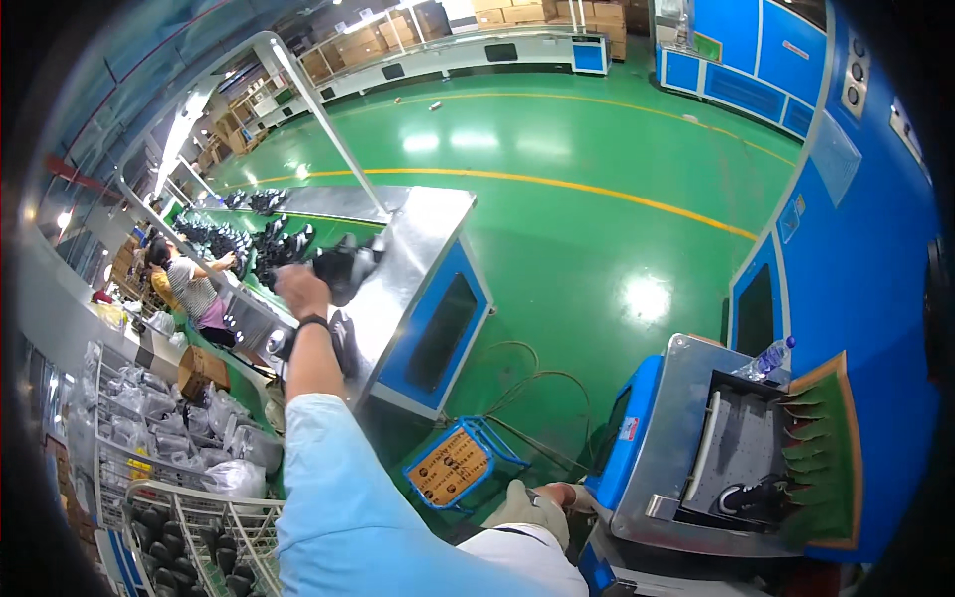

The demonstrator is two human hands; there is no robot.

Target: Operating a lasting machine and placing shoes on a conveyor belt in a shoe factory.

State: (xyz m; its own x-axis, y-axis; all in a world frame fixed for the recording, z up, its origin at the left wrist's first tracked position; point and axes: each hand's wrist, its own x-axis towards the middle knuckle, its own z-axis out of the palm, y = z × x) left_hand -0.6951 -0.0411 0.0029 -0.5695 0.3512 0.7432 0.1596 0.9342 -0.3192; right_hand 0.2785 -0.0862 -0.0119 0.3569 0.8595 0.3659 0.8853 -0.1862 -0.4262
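Observation:
My left hand (301, 292) reaches out over the near end of a metal-topped conveyor line (423, 224). A dark band circles its wrist, and a light blue sleeve covers the upper arm. The hand is blurred, so its fingers and anything in them cannot be made out. Just beyond it lie black shoes with pale parts (345, 267), close to the fingers. More dark shoes (284, 244) are spread along the line farther back. Beneath my wrist is another dark item (343, 343), partly covered by the arm. My right hand does not show.
To the right stands a blue and metal machine (671, 448) with a black shoe (751, 497) at its hanging-flap opening. A blue-framed stool (453, 468) and hoses (537, 378) are on the green floor. Wire racks (214, 507) fill the lower left. People (194, 289) work beside the line.

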